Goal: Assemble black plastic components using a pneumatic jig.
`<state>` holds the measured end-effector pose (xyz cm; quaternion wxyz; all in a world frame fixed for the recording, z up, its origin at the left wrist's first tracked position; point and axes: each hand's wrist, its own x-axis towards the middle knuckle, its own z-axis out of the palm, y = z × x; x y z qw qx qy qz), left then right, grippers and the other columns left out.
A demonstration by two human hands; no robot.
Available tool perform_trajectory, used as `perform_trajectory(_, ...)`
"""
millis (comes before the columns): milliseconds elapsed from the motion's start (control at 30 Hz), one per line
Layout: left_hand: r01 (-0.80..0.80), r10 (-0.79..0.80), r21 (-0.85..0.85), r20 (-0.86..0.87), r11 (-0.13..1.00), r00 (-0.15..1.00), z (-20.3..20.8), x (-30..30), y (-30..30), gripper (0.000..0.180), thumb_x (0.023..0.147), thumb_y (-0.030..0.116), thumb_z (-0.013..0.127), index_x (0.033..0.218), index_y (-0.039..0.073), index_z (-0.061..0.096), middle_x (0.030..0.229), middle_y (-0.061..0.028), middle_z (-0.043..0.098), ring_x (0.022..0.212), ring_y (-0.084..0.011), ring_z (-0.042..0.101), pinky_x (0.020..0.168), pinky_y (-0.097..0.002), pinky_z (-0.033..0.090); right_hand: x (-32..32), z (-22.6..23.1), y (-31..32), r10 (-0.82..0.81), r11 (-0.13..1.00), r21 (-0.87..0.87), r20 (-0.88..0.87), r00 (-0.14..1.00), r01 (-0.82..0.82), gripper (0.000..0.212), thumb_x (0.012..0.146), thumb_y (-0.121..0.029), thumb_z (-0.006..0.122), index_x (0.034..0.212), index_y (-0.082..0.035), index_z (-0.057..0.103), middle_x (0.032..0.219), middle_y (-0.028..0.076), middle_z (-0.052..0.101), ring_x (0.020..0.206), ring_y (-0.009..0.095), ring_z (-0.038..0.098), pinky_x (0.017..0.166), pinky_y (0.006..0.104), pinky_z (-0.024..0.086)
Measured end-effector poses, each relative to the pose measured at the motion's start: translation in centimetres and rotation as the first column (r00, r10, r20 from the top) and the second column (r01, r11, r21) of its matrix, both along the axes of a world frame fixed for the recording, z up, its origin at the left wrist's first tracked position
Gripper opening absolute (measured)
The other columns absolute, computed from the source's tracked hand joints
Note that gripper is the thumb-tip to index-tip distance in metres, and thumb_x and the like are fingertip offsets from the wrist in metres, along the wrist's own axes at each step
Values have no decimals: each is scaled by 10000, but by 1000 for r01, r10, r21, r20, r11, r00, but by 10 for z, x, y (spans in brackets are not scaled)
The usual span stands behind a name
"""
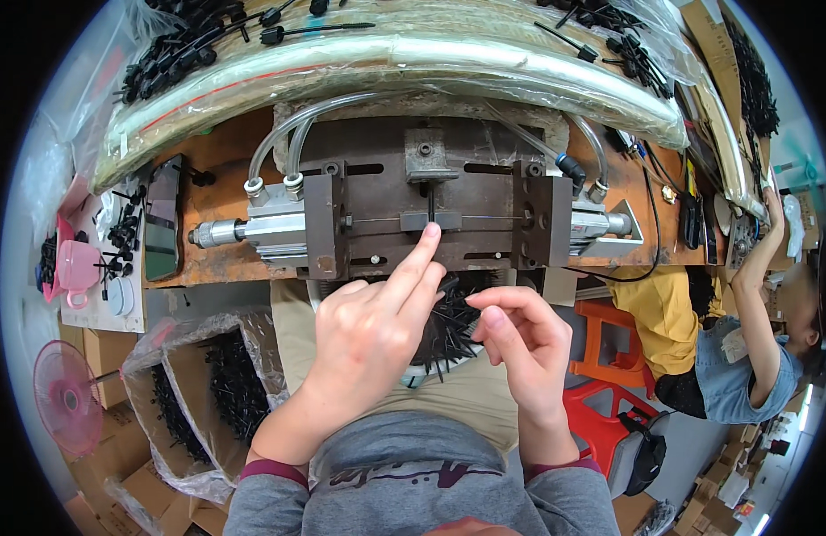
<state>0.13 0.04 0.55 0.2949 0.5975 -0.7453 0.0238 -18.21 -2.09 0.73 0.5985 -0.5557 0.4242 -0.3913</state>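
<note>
My left hand [364,330] reaches over the front of a dark metal fixture [368,165], its index finger stretched out. That fingertip touches or nearly touches the lower end of a thin black rod-like part [432,204], upright between two small grey jaws [415,221]. The thumb is hidden beneath the hand. My right hand [529,348] hovers lower and to the right, fingers loosely curled, with a gap between thumb and index finger; nothing shows in it. Below and between the hands lies a pile of black stemmed plastic parts [453,330] in a light container on my lap, partly covered by my hands.
Pneumatic cylinders [279,230] with clear hoses flank the fixture. A plastic-wrapped roll [395,67] runs behind it. At left are a phone [164,214], a pink cup [78,266], a fan [67,399] and a lined box [208,384]. A co-worker [743,357] sits right, near red stools [600,415].
</note>
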Motion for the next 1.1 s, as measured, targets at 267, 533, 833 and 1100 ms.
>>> perform_trajectory(267,-6,6,8,-2,1000,1000,2,-1,-3,253,733,144,794,952,48,710,1221,-74,685,520,-150,585,497,-245,443,-1,4,4,-2,997,-81,-101,995,-7,121,916,-30,662,1023,9,703,849,36,678,728,64,622,625,202,489)
perform_trajectory(533,-10,9,35,12,999,1000,3,-1,-2,258,727,137,796,952,48,709,1220,-74,685,523,-160,592,507,-248,457,-2,4,5,-6,994,-110,-127,992,-9,125,903,-7,660,1018,6,707,821,38,670,709,70,618,601,206,469)
perform_trajectory(833,0,-2,-37,-50,999,999,-4,0,-4,254,712,137,804,932,52,711,1212,-57,690,540,-151,603,503,-249,455,-6,2,9,-23,988,-153,-103,994,7,113,924,-1,616,1004,28,691,824,29,649,630,43,569,521,166,391)
perform_trajectory(1100,179,-166,4,-355,984,920,-9,10,19,292,732,177,808,965,28,714,1197,-104,680,787,-181,709,517,-254,477,-10,-1,11,-83,992,-100,-10,997,81,136,935,-16,635,1051,38,679,935,60,681,748,78,629,668,207,507)
